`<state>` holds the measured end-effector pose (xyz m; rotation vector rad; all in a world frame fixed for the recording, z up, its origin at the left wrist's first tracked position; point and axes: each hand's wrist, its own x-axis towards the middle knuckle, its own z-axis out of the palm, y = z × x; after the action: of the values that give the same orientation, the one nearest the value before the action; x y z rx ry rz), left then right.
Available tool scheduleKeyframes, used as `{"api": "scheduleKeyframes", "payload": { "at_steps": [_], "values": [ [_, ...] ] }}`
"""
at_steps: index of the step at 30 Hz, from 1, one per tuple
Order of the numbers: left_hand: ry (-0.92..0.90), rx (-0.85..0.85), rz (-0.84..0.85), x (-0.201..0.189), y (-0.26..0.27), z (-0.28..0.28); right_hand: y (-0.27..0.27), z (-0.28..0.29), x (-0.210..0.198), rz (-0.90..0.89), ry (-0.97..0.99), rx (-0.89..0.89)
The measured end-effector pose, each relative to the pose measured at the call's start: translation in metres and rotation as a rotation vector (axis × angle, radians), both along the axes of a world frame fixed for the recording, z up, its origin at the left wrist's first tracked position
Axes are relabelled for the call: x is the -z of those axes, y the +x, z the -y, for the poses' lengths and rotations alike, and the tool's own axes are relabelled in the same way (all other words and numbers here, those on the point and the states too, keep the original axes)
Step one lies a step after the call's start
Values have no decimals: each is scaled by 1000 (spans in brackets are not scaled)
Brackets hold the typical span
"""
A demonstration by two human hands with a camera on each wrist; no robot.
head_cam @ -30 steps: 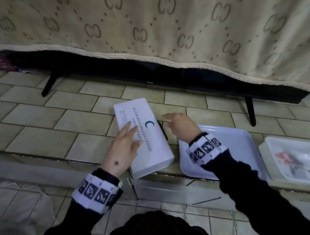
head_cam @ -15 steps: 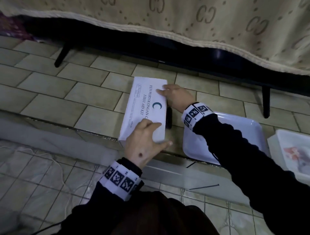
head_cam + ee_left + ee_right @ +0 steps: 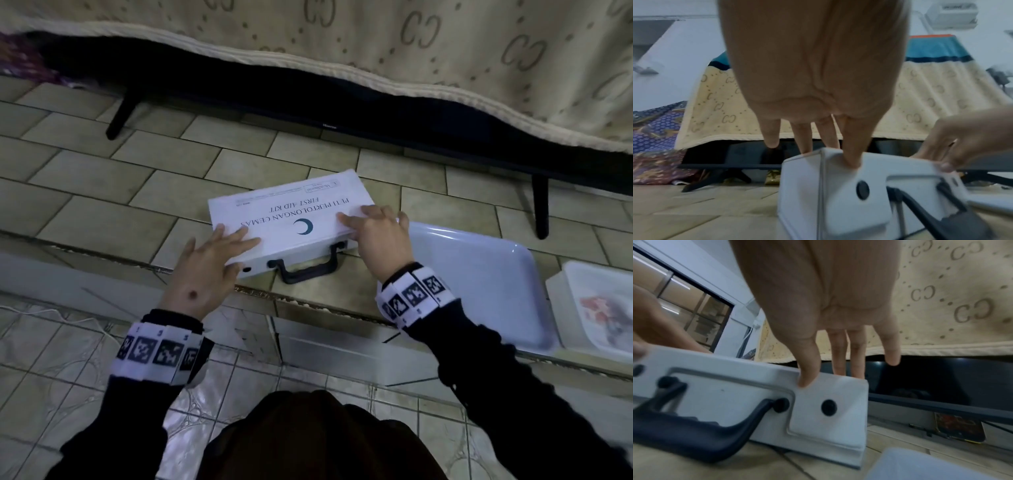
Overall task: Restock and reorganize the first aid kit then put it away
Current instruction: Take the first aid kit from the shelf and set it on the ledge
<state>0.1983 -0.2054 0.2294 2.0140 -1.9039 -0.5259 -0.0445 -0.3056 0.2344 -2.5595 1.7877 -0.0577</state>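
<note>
Right, the first aid kit (image 3: 291, 219) lies flat and closed on the tiled ledge (image 3: 102, 192), its printed lid facing up and its black handle (image 3: 305, 269) turned toward the person, resting down on the tiles. The left hand (image 3: 209, 267) lies on the near left corner of the lid, fingers straight and spread, with the thumb (image 3: 851, 146) down on the front edge. The right hand (image 3: 380, 236) does the same at the near right corner, fingers stretched flat over the top and the thumb (image 3: 807, 363) on the front face just above the handle's hinge; neither hand curls round anything. Just beside the kit on the right sits a pale blue tray (image 3: 486, 274), and beyond it a white container (image 3: 596, 308). Behind the kit a patterned beige blanket (image 3: 411, 41) hangs over a dark screen on black legs (image 3: 540, 209).
</note>
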Motion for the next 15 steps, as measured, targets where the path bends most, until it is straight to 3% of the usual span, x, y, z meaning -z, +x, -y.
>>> {"api": "scheduleKeyframes", "payload": {
  "at_steps": [8, 13, 15],
  "values": [
    [-173, -71, -208, 19, 11, 24, 1, -42, 12, 20, -282, 52],
    [-209, -18, -235, 25, 14, 26, 0, -54, 18, 173, -320, 46],
    [-235, -20, -226, 27, 11, 23, -5, -54, 21, 316, -324, 28]
  ]
}}
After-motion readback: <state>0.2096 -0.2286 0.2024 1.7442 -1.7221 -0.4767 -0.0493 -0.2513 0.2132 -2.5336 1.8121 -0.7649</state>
